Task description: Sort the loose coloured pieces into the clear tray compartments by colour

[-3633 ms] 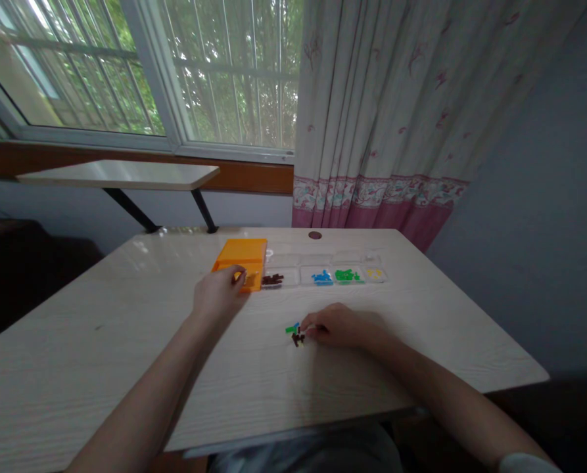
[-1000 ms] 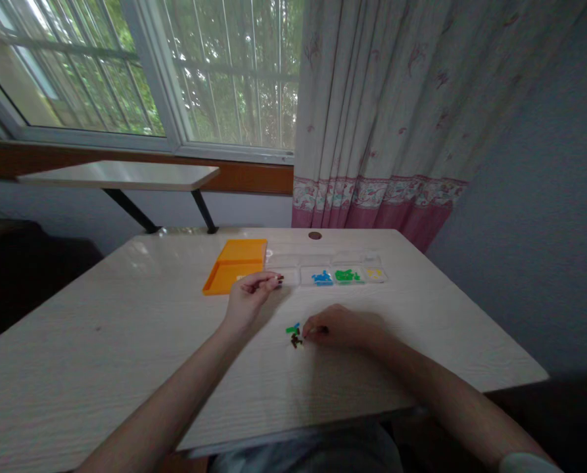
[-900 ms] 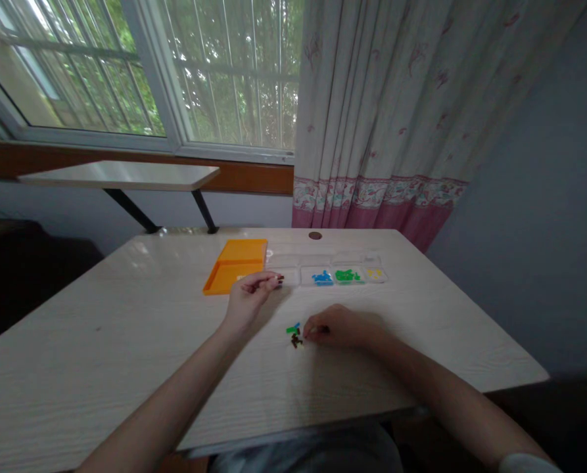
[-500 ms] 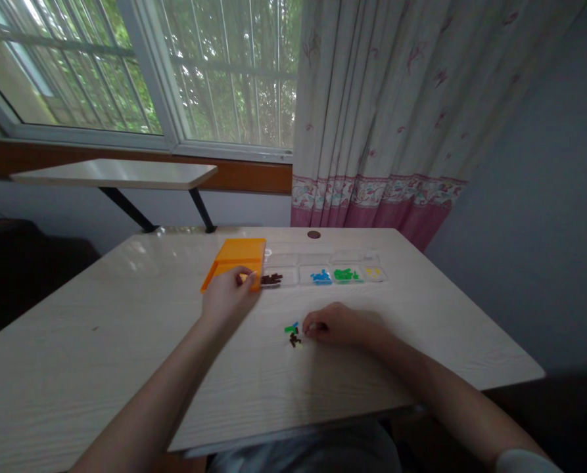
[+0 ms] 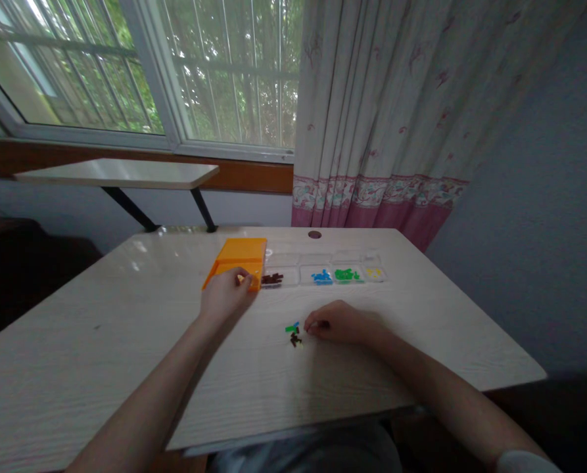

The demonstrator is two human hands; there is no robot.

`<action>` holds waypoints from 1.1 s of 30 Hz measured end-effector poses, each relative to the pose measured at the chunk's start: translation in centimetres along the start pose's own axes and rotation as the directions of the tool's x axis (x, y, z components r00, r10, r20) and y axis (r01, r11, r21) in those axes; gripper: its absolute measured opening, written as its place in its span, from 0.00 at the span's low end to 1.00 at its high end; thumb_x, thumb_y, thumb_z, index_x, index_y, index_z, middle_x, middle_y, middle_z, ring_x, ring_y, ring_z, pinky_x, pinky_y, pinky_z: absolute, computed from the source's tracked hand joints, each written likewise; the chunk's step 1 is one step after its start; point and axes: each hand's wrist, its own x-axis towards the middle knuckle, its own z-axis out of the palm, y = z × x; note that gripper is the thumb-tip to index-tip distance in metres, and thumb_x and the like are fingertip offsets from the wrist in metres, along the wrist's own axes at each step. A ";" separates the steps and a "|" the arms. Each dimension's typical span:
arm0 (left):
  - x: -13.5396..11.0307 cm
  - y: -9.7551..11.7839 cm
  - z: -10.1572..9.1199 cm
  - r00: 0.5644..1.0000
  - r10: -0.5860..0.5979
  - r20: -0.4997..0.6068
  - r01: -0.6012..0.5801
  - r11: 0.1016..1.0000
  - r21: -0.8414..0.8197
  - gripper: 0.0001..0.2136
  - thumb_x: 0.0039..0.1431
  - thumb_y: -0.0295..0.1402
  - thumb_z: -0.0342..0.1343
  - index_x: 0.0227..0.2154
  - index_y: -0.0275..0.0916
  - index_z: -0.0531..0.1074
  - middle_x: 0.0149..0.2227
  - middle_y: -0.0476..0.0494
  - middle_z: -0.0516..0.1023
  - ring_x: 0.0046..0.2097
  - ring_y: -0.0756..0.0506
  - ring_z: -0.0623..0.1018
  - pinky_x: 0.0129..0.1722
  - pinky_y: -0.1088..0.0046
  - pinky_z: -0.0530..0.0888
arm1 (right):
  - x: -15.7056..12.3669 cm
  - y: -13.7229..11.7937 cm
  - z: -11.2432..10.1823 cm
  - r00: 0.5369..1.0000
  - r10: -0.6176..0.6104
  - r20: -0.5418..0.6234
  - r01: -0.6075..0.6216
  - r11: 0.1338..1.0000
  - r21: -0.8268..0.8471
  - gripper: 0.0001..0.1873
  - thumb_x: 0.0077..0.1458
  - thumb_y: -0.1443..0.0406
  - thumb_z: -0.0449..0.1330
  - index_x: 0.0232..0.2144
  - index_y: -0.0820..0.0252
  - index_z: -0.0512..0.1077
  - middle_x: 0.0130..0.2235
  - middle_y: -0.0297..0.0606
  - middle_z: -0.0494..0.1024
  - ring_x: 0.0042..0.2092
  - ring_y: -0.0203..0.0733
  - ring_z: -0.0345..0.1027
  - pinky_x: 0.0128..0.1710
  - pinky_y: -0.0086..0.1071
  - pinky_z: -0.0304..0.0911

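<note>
My left hand (image 5: 225,291) is over the front part of an opened orange case (image 5: 241,249), its thumb and fingertips curled close together; whatever they pinch is too small to make out. On the tabletop my right hand (image 5: 336,322) rests with thumb and forefinger closed, just right of a small pile of pieces (image 5: 294,339) in dark brown, green, blue and pale yellow. What lies between those fingertips is not visible. Clear compartment boxes stand beside the case, holding dark brown pieces (image 5: 272,279), blue pieces (image 5: 321,276), green pieces (image 5: 347,274) and yellow pieces (image 5: 373,272).
The pale wooden table (image 5: 140,341) has its front edge close to my body. Behind it hangs a flowered curtain (image 5: 372,131) by a barred window. A raised shelf (image 5: 120,172) on black legs stands at the back left, and a round brown disc (image 5: 315,234) sits at the far edge.
My left hand has shifted very slightly left over the orange case. The right hand and the small pile look nearly the same.
</note>
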 end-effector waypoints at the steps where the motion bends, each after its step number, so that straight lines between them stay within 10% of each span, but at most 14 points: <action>1: -0.2 0.4 0.0 1.000 0.027 -0.002 -0.027 0.999 -0.044 0.16 0.52 0.43 0.46 0.30 0.39 0.74 0.23 0.46 0.71 0.25 0.48 0.69 0.22 0.76 0.56 | 0.0 0.0 0.0 1.000 0.012 0.000 -0.012 1.000 -0.002 0.11 0.50 0.68 0.54 0.36 0.56 0.74 0.35 0.33 0.78 0.34 0.34 0.71 0.37 0.24 0.60; 6: -1.8 2.4 0.6 0.949 0.270 0.163 -0.184 0.893 -0.410 0.14 0.50 0.40 0.49 0.29 0.35 0.73 0.17 0.53 0.61 0.21 0.53 0.60 0.20 0.79 0.54 | 0.0 -0.4 -0.1 0.998 0.034 -0.059 -0.034 0.999 0.000 0.11 0.52 0.68 0.53 0.37 0.57 0.72 0.28 0.32 0.77 0.28 0.32 0.68 0.31 0.22 0.59; 13: -4.2 4.6 2.7 0.695 0.536 0.479 0.037 0.639 -0.768 0.18 0.47 0.42 0.55 0.34 0.32 0.74 0.14 0.59 0.49 0.17 0.57 0.49 0.17 0.80 0.47 | 0.1 0.1 0.7 0.907 -0.113 -0.407 0.118 0.993 -0.012 0.11 0.54 0.63 0.52 0.34 0.60 0.73 0.23 0.33 0.74 0.24 0.30 0.65 0.27 0.22 0.57; 29: -4.5 4.9 4.2 0.771 0.475 0.425 0.155 0.506 -0.848 0.17 0.43 0.42 0.59 0.30 0.32 0.74 0.13 0.59 0.51 0.17 0.58 0.49 0.18 0.81 0.47 | 0.2 0.1 1.3 0.916 -0.055 -0.397 0.037 0.998 -0.053 0.11 0.55 0.62 0.50 0.33 0.58 0.72 0.24 0.33 0.75 0.25 0.31 0.65 0.29 0.23 0.57; 33: -3.9 5.0 3.7 0.852 0.382 0.358 0.152 0.474 -0.867 0.15 0.43 0.42 0.60 0.29 0.33 0.74 0.13 0.59 0.52 0.16 0.58 0.50 0.17 0.81 0.48 | 0.0 -0.2 0.8 0.913 0.019 -0.408 -0.031 0.999 -0.023 0.12 0.55 0.61 0.51 0.36 0.60 0.70 0.22 0.31 0.72 0.23 0.30 0.62 0.28 0.23 0.55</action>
